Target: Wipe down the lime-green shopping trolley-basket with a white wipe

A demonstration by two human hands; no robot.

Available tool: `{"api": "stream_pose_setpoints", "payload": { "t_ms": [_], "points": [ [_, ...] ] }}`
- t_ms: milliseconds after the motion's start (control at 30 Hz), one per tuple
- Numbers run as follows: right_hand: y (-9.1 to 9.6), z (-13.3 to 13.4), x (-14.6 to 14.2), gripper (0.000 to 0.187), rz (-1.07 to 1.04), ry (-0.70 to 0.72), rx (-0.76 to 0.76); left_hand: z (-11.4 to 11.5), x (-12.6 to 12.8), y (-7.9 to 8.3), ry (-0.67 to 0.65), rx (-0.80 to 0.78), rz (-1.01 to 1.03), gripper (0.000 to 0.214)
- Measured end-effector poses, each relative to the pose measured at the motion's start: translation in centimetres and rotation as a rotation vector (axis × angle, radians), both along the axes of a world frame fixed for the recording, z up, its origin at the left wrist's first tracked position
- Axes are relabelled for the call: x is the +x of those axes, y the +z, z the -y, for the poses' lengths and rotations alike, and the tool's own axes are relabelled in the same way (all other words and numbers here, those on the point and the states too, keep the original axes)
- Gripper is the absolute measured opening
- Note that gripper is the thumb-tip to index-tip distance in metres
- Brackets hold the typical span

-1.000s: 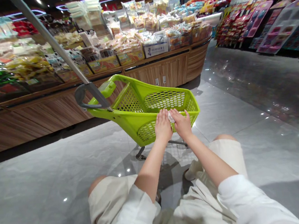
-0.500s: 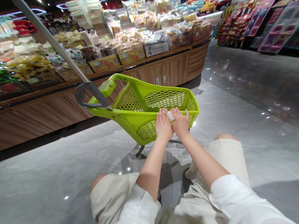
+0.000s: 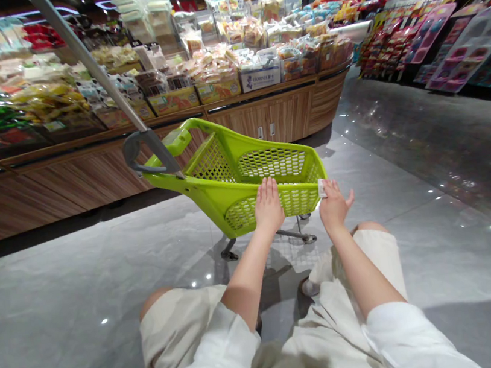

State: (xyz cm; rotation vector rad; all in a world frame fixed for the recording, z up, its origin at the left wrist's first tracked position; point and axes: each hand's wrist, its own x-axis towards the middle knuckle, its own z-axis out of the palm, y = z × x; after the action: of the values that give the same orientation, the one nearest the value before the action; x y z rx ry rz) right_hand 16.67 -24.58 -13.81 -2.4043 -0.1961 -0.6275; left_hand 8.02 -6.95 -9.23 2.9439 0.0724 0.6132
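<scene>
A lime-green shopping cart [image 3: 203,185] with perforated plastic sides stands sideways in front of me. My left hand [image 3: 269,206] rests against its near side, fingers together and hooked over the top rim. At the front corner of that rim is my right hand [image 3: 333,204], with a small white wipe [image 3: 322,188] pinched on its left side and one finger sticking out to the right. The wipe touches the rim. Nothing shows inside the basket part I can see. A grey pole [image 3: 92,65] rises at the cart's handle end.
Behind the cart runs a wood-panelled display counter [image 3: 281,110] heaped with packaged snacks. More racks of goods [image 3: 459,50] stand at the right. Glossy grey floor tiles [image 3: 436,212] surround the cart, whose caster wheels [image 3: 309,239] stand near my feet.
My right hand has slid right along the rim with the white wipe, from beside my left hand to the front corner. My left hand has stayed in place.
</scene>
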Motion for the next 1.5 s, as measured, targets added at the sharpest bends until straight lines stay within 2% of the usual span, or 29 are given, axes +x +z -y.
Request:
{"api": "stream_pose_setpoints", "payload": {
  "t_ms": [67,167,233,300,400,500,567,667,800,867,933,1033,1133,1233,1333,1433,1500],
  "points": [
    [0.8,-3.1,-1.1,0.063,0.009,0.081,-0.010,0.1,0.0,0.1,0.003,-0.002,-0.001,0.081],
    [2.4,-7.6,-3.0,0.063,0.036,0.321,-0.075,0.2,0.0,0.2,0.004,0.005,-0.016,0.074],
    [3.1,-8.8,-3.7,0.064,0.035,0.417,-0.105,0.1,0.0,0.2,0.002,0.011,-0.023,0.072],
    [3.1,-7.8,-3.6,0.067,0.045,0.463,-0.140,-0.1,-0.1,0.1,0.000,0.012,-0.016,0.075],
    [2.1,-3.3,-2.0,0.070,0.065,0.440,-0.169,-0.2,-0.1,-0.1,-0.007,0.008,0.007,0.081],
    [0.9,1.1,-0.1,0.067,0.013,0.237,-0.100,-0.2,-0.1,-0.3,-0.012,0.003,0.011,0.082],
    [0.6,2.1,0.5,0.065,-0.033,0.116,-0.062,-0.2,-0.1,-0.2,-0.013,0.001,0.007,0.082],
    [1.2,-0.4,-0.2,0.063,-0.056,0.086,-0.051,0.0,-0.1,-0.1,-0.015,0.001,0.009,0.081],
    [2.9,-6.5,-2.6,0.063,-0.004,0.340,-0.118,-0.1,-0.1,0.2,-0.024,0.002,-0.004,0.080],
    [3.5,-7.8,-3.2,0.064,0.031,0.455,-0.172,-0.2,-0.2,0.2,-0.031,-0.001,-0.013,0.081],
    [3.5,-7.1,-3.1,0.067,0.069,0.510,-0.219,-0.3,-0.2,0.2,-0.031,-0.008,-0.011,0.082],
    [2.6,-3.3,-1.8,0.071,0.092,0.493,-0.237,-0.5,-0.3,0.0,-0.036,-0.013,0.004,0.086],
    [1.2,0.9,-0.3,0.068,0.044,0.304,-0.142,-0.5,-0.3,-0.1,-0.037,-0.001,0.006,0.087],
    [0.5,2.1,0.3,0.065,-0.021,0.132,-0.041,-0.5,-0.2,-0.3,-0.037,0.010,0.012,0.087],
    [1.0,-0.7,-0.5,0.062,-0.029,0.112,-0.021,-0.4,-0.2,-0.4,-0.039,0.006,0.027,0.087],
    [2.3,-5.4,-2.3,0.062,0.016,0.281,-0.073,-0.3,-0.2,-0.3,-0.036,0.003,0.018,0.085],
    [3.0,-7.6,-3.3,0.064,0.039,0.401,-0.113,-0.4,-0.3,-0.2,-0.036,0.007,0.002,0.083]
  ]
}}
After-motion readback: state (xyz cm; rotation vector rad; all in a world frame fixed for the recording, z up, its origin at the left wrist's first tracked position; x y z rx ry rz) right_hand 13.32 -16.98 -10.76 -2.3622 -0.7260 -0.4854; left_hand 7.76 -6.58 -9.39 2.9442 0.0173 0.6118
